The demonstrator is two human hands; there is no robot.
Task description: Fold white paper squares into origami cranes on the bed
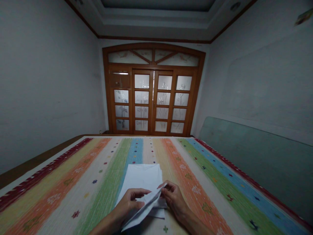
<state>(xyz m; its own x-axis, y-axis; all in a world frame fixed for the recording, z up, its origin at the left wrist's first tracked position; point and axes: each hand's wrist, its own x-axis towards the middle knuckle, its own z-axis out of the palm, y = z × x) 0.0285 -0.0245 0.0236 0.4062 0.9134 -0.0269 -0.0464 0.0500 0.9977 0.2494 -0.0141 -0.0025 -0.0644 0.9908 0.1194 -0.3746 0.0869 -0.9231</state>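
A folded sheet of white paper [144, 212] is held up at a tilt between my two hands, close to the near edge of the view. My left hand [130, 204] grips its left side, thumb and fingers curled around it. On the other side, my right hand [173, 197] pinches the upper right corner between thumb and fingers. Beneath and beyond the held piece lies a stack of white paper sheets [144, 174], flat on the striped cloth. My hands hide the near part of that stack.
A striped, multicoloured cloth [97, 182] covers the large surface before me. A brown wooden edge [31, 163] runs along its left. To the right stands a pale green panel [244, 147] against the wall. Wooden doors with glass panes [153, 101] close off the far end.
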